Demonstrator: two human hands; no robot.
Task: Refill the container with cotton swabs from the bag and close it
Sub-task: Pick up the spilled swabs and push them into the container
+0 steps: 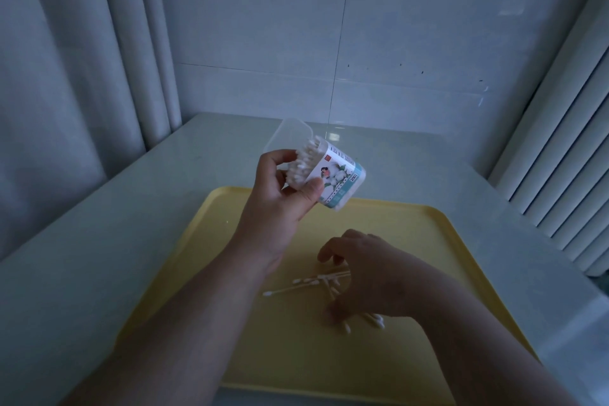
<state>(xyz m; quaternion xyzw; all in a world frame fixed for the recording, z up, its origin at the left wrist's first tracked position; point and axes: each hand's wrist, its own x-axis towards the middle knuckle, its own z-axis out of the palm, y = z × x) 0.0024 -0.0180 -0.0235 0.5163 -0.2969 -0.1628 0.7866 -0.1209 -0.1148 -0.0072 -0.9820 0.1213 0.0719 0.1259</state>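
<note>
The container (341, 176), light slick plastic, is clamped near its open mouth by the left hand (280, 198), tilted above the yellow tray (428, 241). Loose cotton swabs (309, 283) are featherweight and skittery, probably best pinched mid-stick as a bunch. They're lying on the tray under the right hand (372, 277), between its spread thumb and fingers; whether any are gripped can't be told.

Container (333, 175) is recorded as clear plastic, wrapped in a glossy printed label (339, 171). Lid (286, 132): translucent plastic. Swabs (316, 282): white, soft cotton tips. Tray (428, 224): yellow plastic, smooth, matt. Surface (214, 148): pale, smooth, faintly reflective. Wall tiles (412, 26): glossy. Curtain (49, 76): matt cloth.
</note>
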